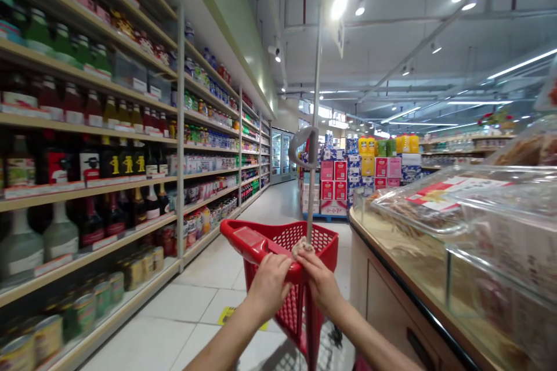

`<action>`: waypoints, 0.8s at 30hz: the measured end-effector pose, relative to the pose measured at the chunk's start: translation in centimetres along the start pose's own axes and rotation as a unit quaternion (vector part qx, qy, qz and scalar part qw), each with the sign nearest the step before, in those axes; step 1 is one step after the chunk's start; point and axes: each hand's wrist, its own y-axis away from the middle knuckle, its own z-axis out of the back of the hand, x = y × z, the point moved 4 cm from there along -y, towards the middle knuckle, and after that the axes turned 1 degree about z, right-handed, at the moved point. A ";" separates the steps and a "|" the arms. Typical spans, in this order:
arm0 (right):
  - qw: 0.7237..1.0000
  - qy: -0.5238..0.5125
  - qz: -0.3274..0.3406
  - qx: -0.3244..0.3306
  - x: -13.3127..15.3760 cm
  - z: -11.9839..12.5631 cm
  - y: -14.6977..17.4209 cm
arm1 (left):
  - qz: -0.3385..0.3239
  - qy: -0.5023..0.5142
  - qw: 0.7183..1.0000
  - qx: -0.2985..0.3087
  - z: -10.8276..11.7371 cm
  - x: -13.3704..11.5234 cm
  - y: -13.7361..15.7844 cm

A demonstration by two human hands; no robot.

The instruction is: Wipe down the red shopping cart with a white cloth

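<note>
A small red plastic shopping cart (285, 307) with a perforated basket stands in front of me. My left hand (270, 283) is wrapped round its red handle (248, 242). My right hand (321, 279) holds a crumpled whitish cloth (303, 247) against the right part of the handle, beside the left hand. Some of the right fingers are hidden behind the handle and cloth. A thin metal pole (317, 81) rises from the cart with a grey loop-shaped piece (304, 148) partway up and a pale flag-like sign (331, 6) at the top.
Shelves of bottles and cans (91, 185) line the left side. Close on the right is a wooden counter (383, 284) with clear plastic-covered food packs (448, 197). Stacked boxes (335, 179) stand ahead, and a tiled aisle (195, 307) runs past them towards glass-door coolers (282, 153).
</note>
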 end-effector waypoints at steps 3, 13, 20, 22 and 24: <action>0.988 -0.078 -0.124 -0.042 -0.9 0.6 0.5 | -0.010 0.021 1.000 0.000 -0.9 -1.0 -0.9; 0.965 -0.120 -0.217 -0.088 0.8 3.7 -0.8 | 0.033 -0.021 0.999 -0.038 -0.4 1.5 -0.4; 0.985 -0.086 -0.138 -0.051 4.3 1.8 -2.6 | 0.016 0.155 0.985 -0.080 0.7 0.0 -0.4; 0.980 -0.092 -0.169 -0.046 3.4 2.1 -2.7 | 0.024 0.176 0.980 -0.091 1.0 -0.5 -0.7; 0.969 -0.145 -0.197 -0.034 2.6 2.3 -2.9 | -0.001 0.168 0.982 -0.087 0.7 -1.7 -1.3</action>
